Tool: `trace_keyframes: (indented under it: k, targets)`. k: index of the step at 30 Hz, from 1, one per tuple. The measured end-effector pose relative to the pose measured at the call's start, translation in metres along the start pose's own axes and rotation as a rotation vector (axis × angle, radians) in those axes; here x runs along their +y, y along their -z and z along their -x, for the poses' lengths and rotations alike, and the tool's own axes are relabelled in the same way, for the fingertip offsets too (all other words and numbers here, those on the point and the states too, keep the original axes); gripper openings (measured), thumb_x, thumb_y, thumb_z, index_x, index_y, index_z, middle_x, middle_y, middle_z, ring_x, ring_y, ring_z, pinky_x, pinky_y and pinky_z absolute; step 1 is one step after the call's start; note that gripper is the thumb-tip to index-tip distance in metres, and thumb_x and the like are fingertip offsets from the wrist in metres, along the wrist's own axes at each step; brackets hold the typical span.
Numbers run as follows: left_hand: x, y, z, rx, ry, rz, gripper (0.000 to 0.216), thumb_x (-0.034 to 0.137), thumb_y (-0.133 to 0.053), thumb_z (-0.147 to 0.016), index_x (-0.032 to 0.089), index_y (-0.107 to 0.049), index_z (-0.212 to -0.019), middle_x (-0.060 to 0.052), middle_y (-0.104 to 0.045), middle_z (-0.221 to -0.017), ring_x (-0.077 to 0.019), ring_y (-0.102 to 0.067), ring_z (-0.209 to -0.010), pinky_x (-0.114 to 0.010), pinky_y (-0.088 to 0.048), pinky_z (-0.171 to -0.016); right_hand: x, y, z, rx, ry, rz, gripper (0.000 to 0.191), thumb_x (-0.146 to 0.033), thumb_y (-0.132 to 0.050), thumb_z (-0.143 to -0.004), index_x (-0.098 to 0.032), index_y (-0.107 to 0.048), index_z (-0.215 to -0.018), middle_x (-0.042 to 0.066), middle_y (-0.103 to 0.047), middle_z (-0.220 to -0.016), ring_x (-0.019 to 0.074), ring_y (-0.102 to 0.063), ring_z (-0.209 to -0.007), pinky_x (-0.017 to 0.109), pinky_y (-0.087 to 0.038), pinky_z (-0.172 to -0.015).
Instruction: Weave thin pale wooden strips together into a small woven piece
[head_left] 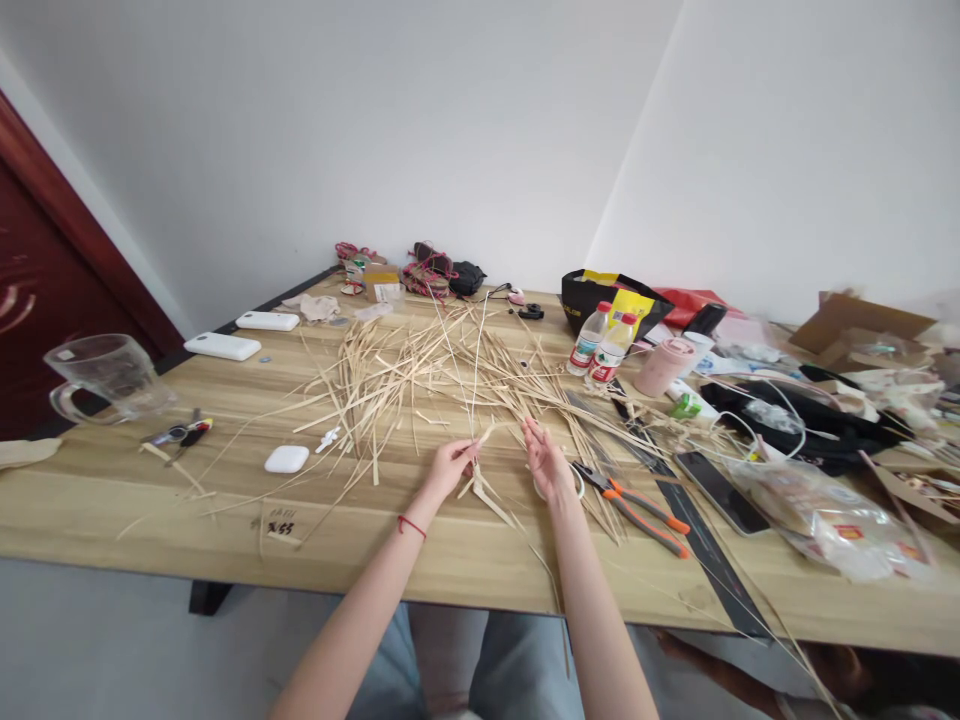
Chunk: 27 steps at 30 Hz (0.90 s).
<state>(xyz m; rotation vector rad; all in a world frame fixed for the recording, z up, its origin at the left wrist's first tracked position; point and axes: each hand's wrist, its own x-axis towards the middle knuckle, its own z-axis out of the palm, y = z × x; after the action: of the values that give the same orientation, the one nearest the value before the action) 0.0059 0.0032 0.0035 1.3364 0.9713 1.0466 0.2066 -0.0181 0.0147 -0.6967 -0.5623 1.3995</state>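
My left hand is closed in a pinch on a small piece of folded pale straw strips. Two long thin white wires rise from that pinch and spread apart toward the back of the table. To its right, my right hand is turned palm inward with the fingers stretched out, and nothing shows in it. A white ring lies partly hidden behind the right wrist. Beside it rest pliers with orange and grey handles. A wide heap of loose straw strips covers the table beyond both hands.
On the left of the wooden table are a clear pitcher, white power banks, keys and a white earphone case. To the right stand two bottles, near a pink cup, a phone and a dark ruler.
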Motion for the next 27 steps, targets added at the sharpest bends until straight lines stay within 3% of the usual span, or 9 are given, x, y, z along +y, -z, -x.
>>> trace_keyframes:
  k: [5, 9, 12, 15, 19, 21, 24, 27]
  targets:
    - [0.002, -0.001, 0.001, 0.017, 0.023, 0.043, 0.045, 0.049, -0.065, -0.072, 0.012, -0.07, -0.098, -0.003, -0.064, -0.066, -0.0123, -0.057, -0.053, -0.024, -0.048, -0.053, 0.006, 0.002, -0.005, 0.061, 0.049, 0.062, 0.039, -0.015, -0.078, -0.061, -0.024, -0.068, -0.098, -0.001, -0.072, -0.096, 0.0097, -0.069, -0.072, 0.013, -0.057, -0.06]
    - [0.004, -0.002, 0.002, -0.01, 0.03, 0.052, 0.045, 0.046, -0.065, -0.073, 0.012, -0.069, -0.103, -0.003, -0.064, -0.066, -0.0115, -0.057, -0.053, -0.023, -0.048, -0.051, 0.014, 0.005, -0.009, 0.122, 0.088, 0.097, 0.03, -0.019, -0.083, -0.057, -0.022, -0.069, -0.083, -0.001, -0.073, -0.079, 0.0126, -0.07, -0.076, 0.019, -0.058, -0.07]
    - [0.004, -0.003, 0.003, -0.01, 0.028, 0.05, 0.043, 0.044, -0.065, -0.074, 0.011, -0.069, -0.102, -0.003, -0.064, -0.068, -0.0116, -0.057, -0.055, -0.022, -0.048, -0.051, 0.016, 0.006, -0.01, 0.142, 0.066, 0.116, 0.025, -0.02, -0.083, -0.056, -0.02, -0.07, -0.077, 0.0, -0.073, -0.078, 0.0141, -0.069, -0.075, 0.021, -0.059, -0.068]
    - [0.004, -0.003, 0.003, -0.01, 0.034, 0.055, 0.042, 0.044, -0.065, -0.075, 0.012, -0.069, -0.102, -0.003, -0.063, -0.066, -0.0119, -0.057, -0.055, -0.022, -0.048, -0.052, 0.013, 0.003, -0.007, 0.118, 0.04, 0.146, 0.033, -0.018, -0.082, -0.056, -0.02, -0.072, -0.086, 0.002, -0.073, -0.088, 0.0131, -0.068, -0.073, 0.02, -0.057, -0.063]
    - [0.003, -0.004, 0.003, -0.012, 0.036, 0.055, 0.043, 0.044, -0.065, -0.074, 0.012, -0.069, -0.103, -0.002, -0.063, -0.065, -0.012, -0.058, -0.054, -0.023, -0.049, -0.052, 0.008, -0.006, -0.001, 0.037, 0.052, 0.21, 0.057, -0.014, -0.081, -0.053, -0.026, -0.067, -0.107, 0.002, -0.065, -0.117, 0.0103, -0.066, -0.072, 0.02, -0.055, -0.062]
    - [0.003, -0.003, 0.003, -0.004, 0.039, 0.051, 0.044, 0.044, -0.065, -0.074, 0.012, -0.068, -0.105, -0.002, -0.063, -0.065, -0.0122, -0.058, -0.053, -0.024, -0.049, -0.052, 0.007, -0.009, 0.0, 0.008, 0.073, 0.23, 0.068, -0.012, -0.081, -0.052, -0.029, -0.063, -0.115, 0.002, -0.062, -0.122, 0.0098, -0.065, -0.07, 0.022, -0.055, -0.064]
    - [0.002, -0.003, 0.003, 0.017, 0.033, 0.045, 0.045, 0.045, -0.065, -0.074, 0.012, -0.068, -0.105, -0.003, -0.064, -0.066, -0.0122, -0.058, -0.054, -0.024, -0.049, -0.053, 0.009, -0.008, -0.001, 0.035, 0.108, 0.228, 0.07, -0.014, -0.082, -0.052, -0.025, -0.06, -0.117, 0.004, -0.069, -0.106, 0.0122, -0.066, -0.072, 0.024, -0.055, -0.066]
    - [0.002, -0.003, 0.002, 0.02, 0.003, 0.033, 0.043, 0.045, -0.064, -0.074, 0.013, -0.069, -0.102, -0.005, -0.068, -0.073, -0.0121, -0.058, -0.056, -0.023, -0.048, -0.053, 0.012, -0.002, -0.004, 0.126, 0.168, 0.175, 0.054, -0.017, -0.083, -0.054, -0.021, -0.063, -0.104, 0.003, -0.073, -0.086, 0.0142, -0.068, -0.076, 0.023, -0.055, -0.068]
